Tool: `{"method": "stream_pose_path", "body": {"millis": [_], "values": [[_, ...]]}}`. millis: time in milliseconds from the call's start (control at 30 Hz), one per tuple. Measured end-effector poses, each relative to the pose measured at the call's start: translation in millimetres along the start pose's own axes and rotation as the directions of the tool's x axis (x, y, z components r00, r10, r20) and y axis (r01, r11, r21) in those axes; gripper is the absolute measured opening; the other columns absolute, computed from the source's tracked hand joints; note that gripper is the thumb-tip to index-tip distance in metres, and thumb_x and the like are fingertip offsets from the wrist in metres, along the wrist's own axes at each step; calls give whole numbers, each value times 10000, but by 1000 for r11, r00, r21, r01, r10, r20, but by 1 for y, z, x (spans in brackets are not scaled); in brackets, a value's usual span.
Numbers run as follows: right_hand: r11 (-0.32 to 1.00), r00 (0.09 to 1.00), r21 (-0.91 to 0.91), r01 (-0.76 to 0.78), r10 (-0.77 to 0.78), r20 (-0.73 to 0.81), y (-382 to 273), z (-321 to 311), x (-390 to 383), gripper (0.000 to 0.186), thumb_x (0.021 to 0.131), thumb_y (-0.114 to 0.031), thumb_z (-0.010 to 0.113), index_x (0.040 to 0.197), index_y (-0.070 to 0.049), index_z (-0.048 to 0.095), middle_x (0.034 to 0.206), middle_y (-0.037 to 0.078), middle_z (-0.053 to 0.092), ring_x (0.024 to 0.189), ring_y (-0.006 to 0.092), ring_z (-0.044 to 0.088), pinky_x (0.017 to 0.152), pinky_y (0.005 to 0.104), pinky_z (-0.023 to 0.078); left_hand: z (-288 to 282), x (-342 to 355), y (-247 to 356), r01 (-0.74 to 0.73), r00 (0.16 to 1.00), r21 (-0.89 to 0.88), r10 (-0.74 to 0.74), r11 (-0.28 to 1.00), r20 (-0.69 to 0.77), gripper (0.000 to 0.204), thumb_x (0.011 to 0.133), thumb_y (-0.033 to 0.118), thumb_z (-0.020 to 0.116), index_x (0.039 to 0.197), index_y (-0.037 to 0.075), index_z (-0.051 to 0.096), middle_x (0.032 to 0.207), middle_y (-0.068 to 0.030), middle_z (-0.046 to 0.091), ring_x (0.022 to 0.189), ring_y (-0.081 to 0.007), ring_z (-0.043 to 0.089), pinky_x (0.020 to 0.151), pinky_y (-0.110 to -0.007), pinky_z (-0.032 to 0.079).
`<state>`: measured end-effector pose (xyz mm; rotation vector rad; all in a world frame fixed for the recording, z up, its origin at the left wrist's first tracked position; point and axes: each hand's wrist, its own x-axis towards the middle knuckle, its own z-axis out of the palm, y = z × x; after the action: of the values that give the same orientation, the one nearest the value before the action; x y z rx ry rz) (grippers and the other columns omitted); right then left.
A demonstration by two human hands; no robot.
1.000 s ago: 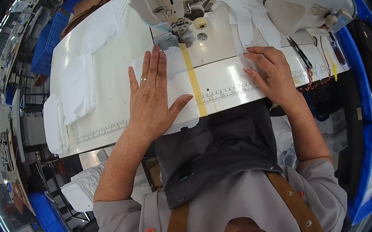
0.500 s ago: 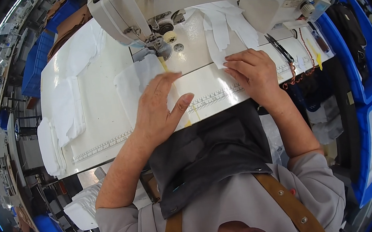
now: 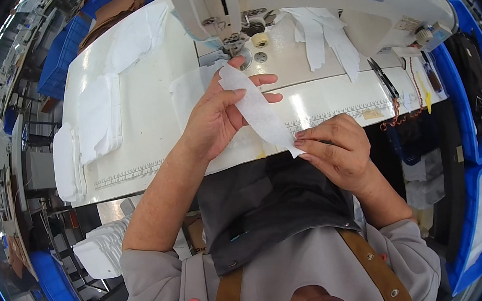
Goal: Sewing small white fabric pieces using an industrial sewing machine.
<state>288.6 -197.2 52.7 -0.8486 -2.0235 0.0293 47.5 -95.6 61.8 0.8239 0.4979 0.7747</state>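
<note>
A narrow white fabric strip (image 3: 254,108) slants between my hands above the table's front part. The strip's upper end lies across the palm side of my left hand (image 3: 221,108), with the thumb pressed on it and the other fingers behind. My right hand (image 3: 338,146) pinches the lower end between thumb and fingertips, near the table edge. Beyond my left hand, a thin white fabric piece (image 3: 187,91) lies at the sewing machine's needle area (image 3: 235,49), partly hidden by that hand. More white strips (image 3: 314,35) lie under the machine arm.
Stacked white fabric pieces (image 3: 97,116) cover the table's left side. Black thread snips (image 3: 384,77) with an orange coiled cord lie at the right. A printed ruler (image 3: 128,174) runs along the front edge. Blue bins (image 3: 479,206) stand at the right, and more white pieces (image 3: 106,243) hang below left.
My right hand has drawn a white strip from beneath the machine arm toward me. My left hand has turned palm up and taken its upper end. The whole view has shifted.
</note>
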Motion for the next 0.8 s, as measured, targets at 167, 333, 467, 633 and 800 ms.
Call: {"method": "stream_pose_path", "body": {"millis": [167,333,467,633,800], "values": [[994,998,98,-50,48,28,-2,8,1,242,767,-86,852,997,-81,779,993,42,759,790,201,683,684,325,501,-6,-8,6,-76,996,8,76,997,41,688,971,51,519,1601,76,243,1530,-298,454,1353,-443,558,1136,-507,489],[697,875,610,-377,484,-13,-3,24,-20,156,878,2,778,1033,-4,770,1021,130,747,853,199,689,771,307,537,-23,-7,2,-288,957,65,285,955,51,703,967,39,656,1577,90,311,1398,-215,569,1150,-240,665,990,-358,564],[442,797,788,-428,596,98,2,28,-27,149,946,37,689,1080,36,754,1046,160,740,900,198,695,822,286,550,-32,-10,19,-202,967,247,232,948,-101,553,959,79,741,1450,70,485,1201,-135,687,1008,-142,695,861,-298,592],[495,886,746,-446,360,291,-4,25,10,444,993,-7,600,1436,-35,585,1061,129,747,933,208,705,864,352,553,-48,-13,37,-61,986,329,109,942,-129,268,964,149,766,1174,32,647,969,-40,740,830,-110,717,717,-269,607],[982,947,125,-144,100,304,18,49,52,546,829,-43,729,1367,-77,637,938,58,713,812,274,661,757,425,516,-45,5,57,108,986,411,-46,905,-158,310,935,166,804,1173,2,690,927,-56,740,785,-115,704,651,-264,597]]}}
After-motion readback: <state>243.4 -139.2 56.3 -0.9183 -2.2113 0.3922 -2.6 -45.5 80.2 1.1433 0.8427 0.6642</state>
